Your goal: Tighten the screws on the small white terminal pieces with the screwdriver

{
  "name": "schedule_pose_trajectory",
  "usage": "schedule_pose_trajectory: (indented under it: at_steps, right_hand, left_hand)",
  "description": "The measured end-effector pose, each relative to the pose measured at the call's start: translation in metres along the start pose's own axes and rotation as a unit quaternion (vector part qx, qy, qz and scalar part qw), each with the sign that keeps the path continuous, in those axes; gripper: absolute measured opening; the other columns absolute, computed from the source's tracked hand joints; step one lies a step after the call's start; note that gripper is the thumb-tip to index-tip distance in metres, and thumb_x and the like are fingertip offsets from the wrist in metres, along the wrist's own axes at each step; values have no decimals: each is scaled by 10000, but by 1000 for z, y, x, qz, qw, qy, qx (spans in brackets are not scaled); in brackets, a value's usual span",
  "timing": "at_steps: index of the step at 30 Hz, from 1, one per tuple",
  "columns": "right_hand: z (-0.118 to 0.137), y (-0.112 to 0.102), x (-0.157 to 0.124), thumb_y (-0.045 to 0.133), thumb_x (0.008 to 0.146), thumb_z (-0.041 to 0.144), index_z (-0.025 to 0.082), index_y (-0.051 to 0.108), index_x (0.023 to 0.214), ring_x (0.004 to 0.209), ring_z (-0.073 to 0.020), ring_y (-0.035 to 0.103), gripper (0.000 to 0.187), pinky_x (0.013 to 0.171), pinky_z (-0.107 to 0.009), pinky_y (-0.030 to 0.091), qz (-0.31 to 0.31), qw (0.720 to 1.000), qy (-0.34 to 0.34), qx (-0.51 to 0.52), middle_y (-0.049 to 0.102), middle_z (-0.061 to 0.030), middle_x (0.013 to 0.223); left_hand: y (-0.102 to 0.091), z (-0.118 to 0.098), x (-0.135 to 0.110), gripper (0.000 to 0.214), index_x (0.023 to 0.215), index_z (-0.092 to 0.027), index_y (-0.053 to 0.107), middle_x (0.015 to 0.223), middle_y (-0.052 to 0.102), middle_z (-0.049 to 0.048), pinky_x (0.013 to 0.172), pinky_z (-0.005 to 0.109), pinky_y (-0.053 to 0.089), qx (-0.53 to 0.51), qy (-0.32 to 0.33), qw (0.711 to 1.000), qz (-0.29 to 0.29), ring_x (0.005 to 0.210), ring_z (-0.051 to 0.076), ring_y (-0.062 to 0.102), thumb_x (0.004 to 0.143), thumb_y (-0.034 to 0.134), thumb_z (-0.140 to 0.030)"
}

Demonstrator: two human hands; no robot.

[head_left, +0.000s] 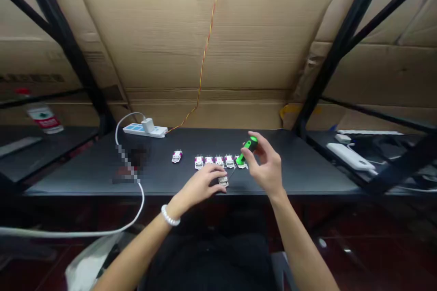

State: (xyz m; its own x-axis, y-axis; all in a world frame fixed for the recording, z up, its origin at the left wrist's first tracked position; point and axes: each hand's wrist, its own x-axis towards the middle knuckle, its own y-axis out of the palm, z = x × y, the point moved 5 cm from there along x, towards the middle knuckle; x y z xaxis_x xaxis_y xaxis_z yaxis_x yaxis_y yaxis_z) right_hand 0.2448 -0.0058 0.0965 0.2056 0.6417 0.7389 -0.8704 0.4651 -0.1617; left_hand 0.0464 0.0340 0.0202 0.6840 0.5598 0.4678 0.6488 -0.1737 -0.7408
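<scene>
While right hand [268,168] grips screwdriver [247,150], left hand [201,186] pins module [223,181].

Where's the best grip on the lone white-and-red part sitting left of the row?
Judging by its pose, pinch the lone part across its short sides, from above. It lies flat on the black table with open space all round, apart from the row. The left hand is nearer; the right hand holds the green screwdriver.
</scene>
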Motion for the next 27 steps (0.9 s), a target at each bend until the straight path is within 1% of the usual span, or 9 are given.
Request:
schedule_pose_trajectory:
  at_steps: [4,7,10,13,15,17,21,24,27]
  right_hand:
    - [0,1,1,737,948,419,251,681,1351,853,-202,717,441,838,-366,625,-2,1000,-1,-3,731,-59,1056]
    - [4,2,0,767,928,421,261,690,1330,813,-190,671,439,809,-360,605,-3,999,-21,-24,704,-46,1025]
    - [15,4,-3,778,925,388,277,686,1329,791,-186,625,428,799,-366,584,6,998,-50,-43,674,-40,1009]
    - [30,8,-6,702,974,311,292,670,1360,879,-204,647,388,851,-383,587,20,996,-72,-41,643,-71,1133]
    - [38,11,-6,644,992,257,297,649,1397,946,-218,658,407,877,-387,590,31,995,-87,-48,620,-87,1202]
    - [44,15,-5,594,1003,221,294,608,1453,948,-221,653,456,870,-382,590,47,992,-99,-62,621,-85,1171]
    - [42,24,-2,532,1027,205,294,517,1542,928,-217,645,523,876,-383,593,78,990,-105,-59,629,-70,1089]
    - [36,25,0,532,1033,219,295,557,1498,959,-216,673,472,896,-391,604,90,992,-86,-23,651,-74,1145]
    - [31,21,6,604,1012,260,279,635,1409,937,-219,679,398,868,-391,600,81,994,-70,-34,689,-69,1102]
  left_hand:
    - [0,0,0,347,1244,-228,747,1314,684,107,1111,454,542,3,1,1000,-2,1239,275,641,922,815,-340]
    - [0,0,0,344,1245,-226,748,1310,687,105,1118,458,536,1,2,1000,-2,1239,274,640,925,812,-338]
    - [0,0,0,332,1237,-225,752,1300,692,104,1106,459,542,-2,1,1000,-3,1231,276,643,929,807,-338]
    - [1,-1,0,302,1216,-228,759,1277,704,98,1093,456,547,-5,6,1000,-6,1214,273,647,936,801,-332]
    - [0,-1,0,284,1196,-223,765,1264,709,99,1084,452,551,-7,11,1000,-10,1204,273,650,933,804,-325]
    - [0,-2,1,277,1170,-214,771,1252,714,102,1077,451,553,-8,15,1000,-15,1193,275,652,919,819,-323]
    - [-2,-2,1,302,1146,-202,782,1242,719,107,1075,449,552,-12,5,1000,-18,1185,277,656,882,855,-330]
    - [-2,-2,1,308,1155,-200,786,1229,724,106,1077,443,554,-19,2,1000,-22,1183,273,660,878,859,-315]
    - [-1,-1,1,312,1171,-201,788,1220,731,108,1074,449,560,-18,7,1000,-21,1176,273,667,889,849,-319]
